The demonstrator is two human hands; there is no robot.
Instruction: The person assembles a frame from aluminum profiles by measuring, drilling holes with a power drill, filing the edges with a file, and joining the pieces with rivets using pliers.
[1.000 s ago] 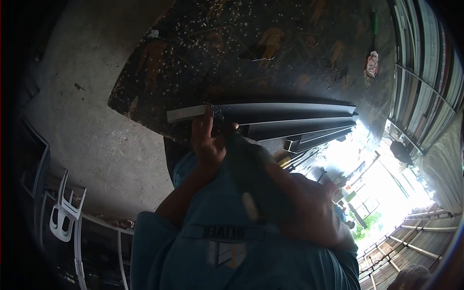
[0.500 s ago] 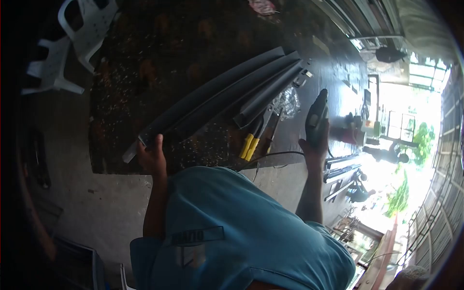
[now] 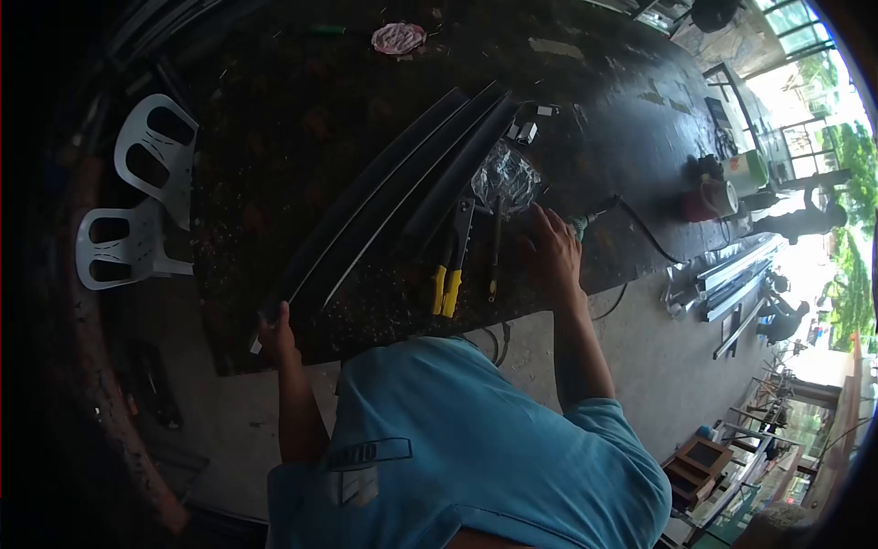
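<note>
At the near left end of the long dark profiles (image 3: 389, 188), my left hand (image 3: 280, 334) has its fingers wrapped round one profile. My right hand (image 3: 554, 247) is above the table with its fingers spread, holding nothing. A green power drill (image 3: 580, 226) lies just beyond it, partly hidden by the hand. Between my hands are a yellow-handled tool (image 3: 446, 291) and a thin dark tool (image 3: 495, 261). Crumpled clear plastic (image 3: 506, 176) sits beside the far part of the profiles, with small metal pieces (image 3: 526, 134) above it.
The dark table (image 3: 631, 82) extends far and right. A pink cloth-like bundle (image 3: 399, 38) lies at its far side. Containers (image 3: 711, 199) stand on the right. White chairs (image 3: 155, 151) are at left. Metal bars (image 3: 736, 274) and people (image 3: 782, 320) are beyond the table.
My right hand has let go of the drill, which now rests on the table, and its fingers have spread. The view has turned. My left hand stays at the profile's end.
</note>
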